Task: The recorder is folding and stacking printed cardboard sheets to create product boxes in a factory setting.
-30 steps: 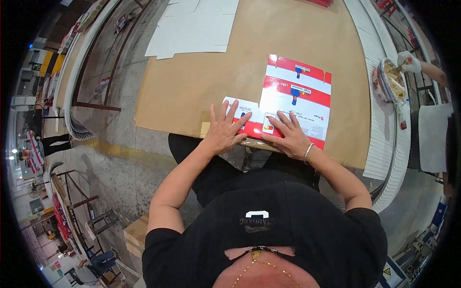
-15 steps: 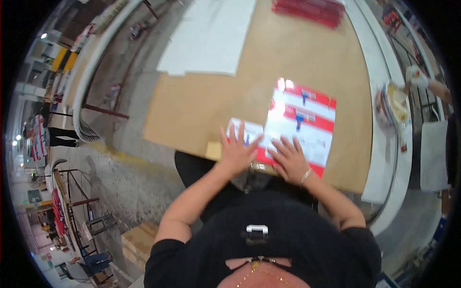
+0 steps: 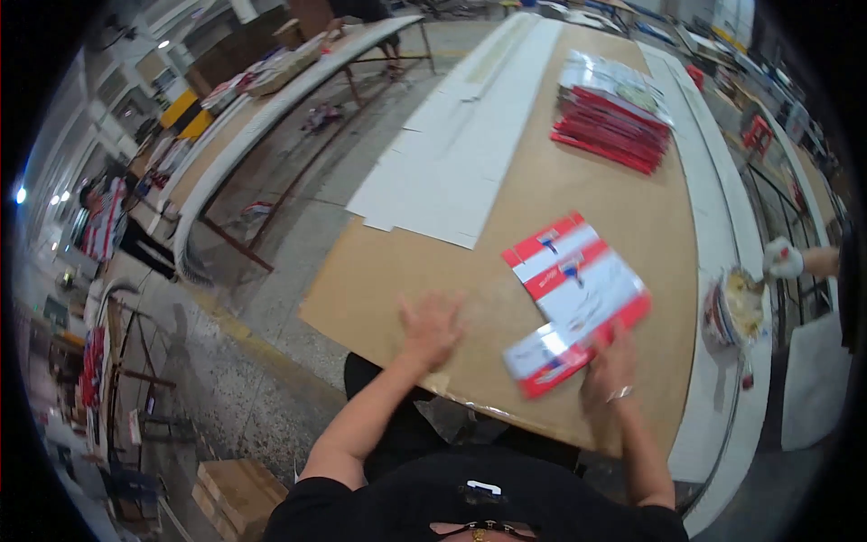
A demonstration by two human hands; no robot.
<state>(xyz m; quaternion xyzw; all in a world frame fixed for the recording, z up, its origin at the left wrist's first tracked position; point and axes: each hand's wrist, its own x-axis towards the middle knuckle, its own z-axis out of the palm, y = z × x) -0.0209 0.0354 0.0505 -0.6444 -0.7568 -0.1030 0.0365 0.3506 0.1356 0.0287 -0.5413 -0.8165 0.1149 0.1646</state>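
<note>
A flat red-and-white printed cardboard piece (image 3: 582, 280), with blue pictures and a smaller flap, lies turned at an angle on the brown board (image 3: 506, 334). My right hand (image 3: 612, 370), somewhat blurred, grips it at its near right edge, beside the notch by the flap. Over the bare brown surface to the left, my left hand (image 3: 433, 332) rests with its fingers spread, holding nothing and apart from the printed piece.
White cut cardboard sheets (image 3: 433, 181) lie along the far left of the board. A stack of red printed pieces (image 3: 610, 126) sits at the far right. On the white side ledge stands a tub of pale yellow paste (image 3: 741, 307), near another person's gloved hand (image 3: 782, 259).
The printed piece has shifted right and turned, now under my right hand alone. My left hand has come off it onto the board. The view has tilted up.
</note>
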